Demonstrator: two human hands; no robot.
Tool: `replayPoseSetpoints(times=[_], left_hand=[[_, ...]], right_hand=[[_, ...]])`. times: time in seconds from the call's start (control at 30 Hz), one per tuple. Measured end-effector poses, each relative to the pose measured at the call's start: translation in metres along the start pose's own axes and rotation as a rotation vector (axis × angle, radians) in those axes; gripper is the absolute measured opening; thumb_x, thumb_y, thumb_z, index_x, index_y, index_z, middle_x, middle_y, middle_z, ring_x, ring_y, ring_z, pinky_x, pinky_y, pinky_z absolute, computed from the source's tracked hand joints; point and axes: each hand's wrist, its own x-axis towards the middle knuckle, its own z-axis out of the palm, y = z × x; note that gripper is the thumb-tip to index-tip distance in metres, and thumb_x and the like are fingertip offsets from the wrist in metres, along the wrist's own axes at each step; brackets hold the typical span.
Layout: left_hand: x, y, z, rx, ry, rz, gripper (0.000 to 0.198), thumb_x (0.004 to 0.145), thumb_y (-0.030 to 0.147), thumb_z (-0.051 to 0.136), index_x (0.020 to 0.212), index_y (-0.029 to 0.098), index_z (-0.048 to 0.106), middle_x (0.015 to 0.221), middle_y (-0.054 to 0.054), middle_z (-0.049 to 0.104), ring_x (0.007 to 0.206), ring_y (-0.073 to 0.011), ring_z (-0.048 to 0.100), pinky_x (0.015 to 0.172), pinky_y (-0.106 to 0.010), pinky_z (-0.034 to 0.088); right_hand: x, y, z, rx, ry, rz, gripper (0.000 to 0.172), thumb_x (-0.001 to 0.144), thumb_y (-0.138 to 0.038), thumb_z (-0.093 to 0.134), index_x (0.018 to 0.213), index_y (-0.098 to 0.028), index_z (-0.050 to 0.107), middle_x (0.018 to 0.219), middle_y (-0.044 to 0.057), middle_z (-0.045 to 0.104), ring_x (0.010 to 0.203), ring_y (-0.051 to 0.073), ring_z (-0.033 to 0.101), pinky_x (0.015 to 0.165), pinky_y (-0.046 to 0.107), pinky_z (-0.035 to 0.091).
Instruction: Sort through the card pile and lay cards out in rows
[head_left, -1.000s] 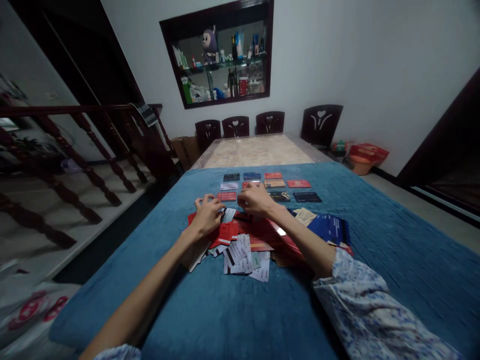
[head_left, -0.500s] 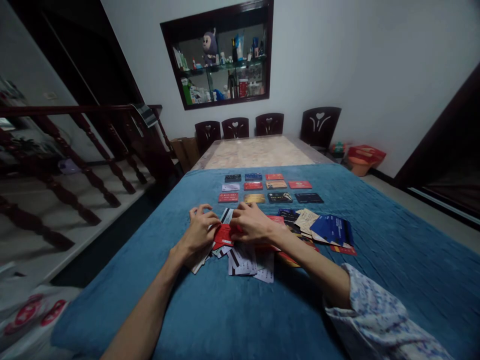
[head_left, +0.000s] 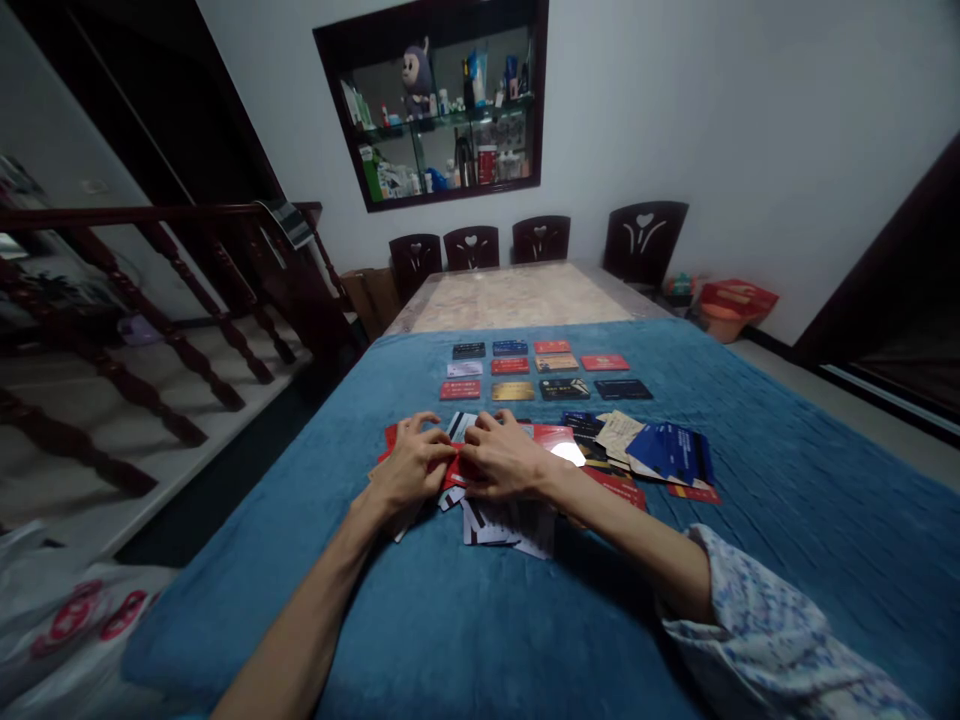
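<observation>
A loose heap of cards (head_left: 622, 450), red, blue, white and beige, lies on a blue cloth (head_left: 787, 500). My left hand (head_left: 409, 465) and my right hand (head_left: 502, 460) rest side by side on the heap's left part, fingers curled down onto the cards. Between the two hands shows a red card (head_left: 452, 470), which both sets of fingertips pinch. Beyond the heap, several cards lie sorted in neat rows (head_left: 551, 375).
The cloth covers the near end of a long table (head_left: 517, 295) with a bare marble top further back. Dark chairs (head_left: 641, 240) stand at the far end. A wooden stair railing (head_left: 150, 290) runs along the left. A wall cabinet (head_left: 442, 105) holds bottles.
Both hands have drawn back from the sorted rows to the loose heap. A gold card now lies in the nearest row, where my right hand was a second ago.
</observation>
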Motion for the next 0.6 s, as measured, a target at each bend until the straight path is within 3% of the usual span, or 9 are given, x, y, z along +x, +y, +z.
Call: replayPoseSetpoints(times=[0.3, 0.6], left_hand=[[-0.001, 0.000, 0.008, 0.002, -0.009, -0.027, 0.029, 0.086, 0.015, 0.055, 0.105, 0.024, 0.076, 0.104, -0.007, 0.071, 0.122, -0.0313, 0.044, 0.103, -0.059, 0.036], [0.000, 0.005, 0.002, -0.023, 0.020, -0.042, 0.022, 0.090, 0.020, 0.056, 0.100, 0.022, 0.076, 0.103, -0.007, 0.073, 0.121, -0.0315, 0.046, 0.103, -0.060, 0.034]], right_hand=[[-0.001, 0.009, 0.002, 0.039, 0.007, 0.036, 0.035, 0.086, -0.041, 0.060, 0.109, -0.015, 0.070, 0.107, 0.016, 0.066, 0.107, 0.032, 0.048, 0.083, 0.043, 0.035], [-0.003, 0.013, -0.005, 0.067, 0.024, 0.001, 0.026, 0.084, -0.030, 0.058, 0.097, -0.015, 0.073, 0.097, 0.014, 0.071, 0.100, 0.028, 0.052, 0.080, 0.040, 0.031]])
